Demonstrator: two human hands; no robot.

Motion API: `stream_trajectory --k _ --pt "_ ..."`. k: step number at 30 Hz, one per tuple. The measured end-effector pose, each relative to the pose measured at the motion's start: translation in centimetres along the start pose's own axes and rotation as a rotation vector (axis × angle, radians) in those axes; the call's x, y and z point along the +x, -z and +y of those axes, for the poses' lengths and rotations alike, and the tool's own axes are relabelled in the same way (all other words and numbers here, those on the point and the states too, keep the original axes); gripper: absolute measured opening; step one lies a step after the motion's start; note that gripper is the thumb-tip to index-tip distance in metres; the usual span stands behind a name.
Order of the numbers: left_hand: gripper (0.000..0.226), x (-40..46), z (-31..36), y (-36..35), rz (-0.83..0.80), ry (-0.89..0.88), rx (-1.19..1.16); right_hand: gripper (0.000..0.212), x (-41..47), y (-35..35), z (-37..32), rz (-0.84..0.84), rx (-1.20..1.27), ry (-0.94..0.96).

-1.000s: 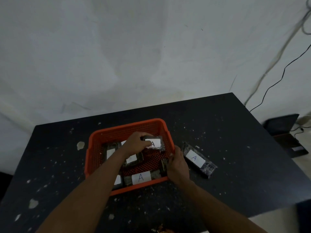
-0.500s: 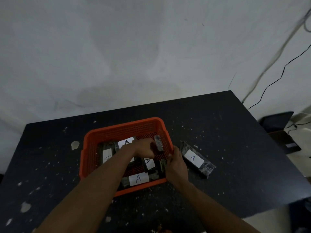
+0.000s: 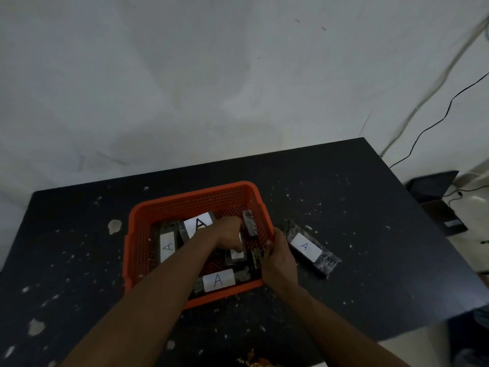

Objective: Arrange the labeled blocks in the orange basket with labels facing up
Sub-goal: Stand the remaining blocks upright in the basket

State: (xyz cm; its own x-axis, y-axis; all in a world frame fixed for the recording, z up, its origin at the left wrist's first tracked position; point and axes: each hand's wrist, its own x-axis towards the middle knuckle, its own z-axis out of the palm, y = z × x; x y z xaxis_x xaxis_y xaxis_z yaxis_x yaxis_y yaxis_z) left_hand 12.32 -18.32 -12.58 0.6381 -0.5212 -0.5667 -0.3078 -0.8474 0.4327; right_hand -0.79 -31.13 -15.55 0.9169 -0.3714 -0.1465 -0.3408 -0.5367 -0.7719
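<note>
Head view. The orange basket (image 3: 194,205) sits mid-worktop (image 3: 344,207), with several labeled blocks inside. Three show an "A" upward: one at the basket's 9 o'clock (image 3: 167,246), one near 12 o'clock (image 3: 197,224), one at 6 o'clock (image 3: 218,279). The left hand (image 3: 229,235) reaches into the centre, its fingers curled down onto a block (image 3: 237,254) whose white label is partly hidden — whether they pinch it or only press it flat cannot be told. A further block (image 3: 250,223) stands on edge at 2 o'clock, leaning against the basket wall, label not visible. The right hand (image 3: 279,258) rests at the 3 o'clock rim, fingers closed around the rim and seemingly a block edge there. One labeled block (image 3: 307,247) lies outside on the worktop, just beside that hand, label up.

Technique: steady the basket with the right hand, seat the centre block flat, then tip the on-edge block label-up into the free space — avoid stacking over labels already showing.
</note>
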Motion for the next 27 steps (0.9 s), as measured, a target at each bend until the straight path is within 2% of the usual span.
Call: stream_trajectory --k 3,5,7,9,11,16,19,23,27 --pt "0.045 0.5 0.3 0.3 0.081 0.025 -0.09 0.03 0.0 -0.1 0.1 -0.006 0.0 -0.001" --pt "0.066 1.1 0.5 0.4 0.264 0.047 -0.067 0.029 0.0 -0.2 0.2 -0.01 0.005 -0.003" --pt "0.091 1.8 0.7 0.1 0.356 0.077 0.045 0.027 -0.1 -0.3 0.1 -0.002 0.005 -0.001" --pt "0.097 2.8 1.1 -0.4 0.349 0.098 0.131 0.029 -0.1 -0.3 0.0 -0.007 0.007 -0.017" --pt "0.092 3.7 1.3 -1.2 0.352 0.112 0.164 0.033 -0.2 -0.3 0.0 -0.015 -0.001 -0.03" --pt "0.1 5.1 1.3 -2.2 0.329 0.086 0.132 0.031 0.0 -0.2 0.0 -0.039 0.01 -0.043" --pt "0.09 5.3 1.1 -2.1 0.315 0.061 0.052 0.032 0.3 -0.1 0.0 -0.04 0.008 -0.057" --pt "0.087 4.4 0.2 -1.0 0.246 0.046 -0.205 0.029 0.3 -0.2 0.2 -0.02 0.0 -0.044" --pt "0.05 3.4 -0.9 0.4 0.287 0.003 -0.313 0.028 0.3 -0.4 0.3 -0.029 0.015 -0.049"
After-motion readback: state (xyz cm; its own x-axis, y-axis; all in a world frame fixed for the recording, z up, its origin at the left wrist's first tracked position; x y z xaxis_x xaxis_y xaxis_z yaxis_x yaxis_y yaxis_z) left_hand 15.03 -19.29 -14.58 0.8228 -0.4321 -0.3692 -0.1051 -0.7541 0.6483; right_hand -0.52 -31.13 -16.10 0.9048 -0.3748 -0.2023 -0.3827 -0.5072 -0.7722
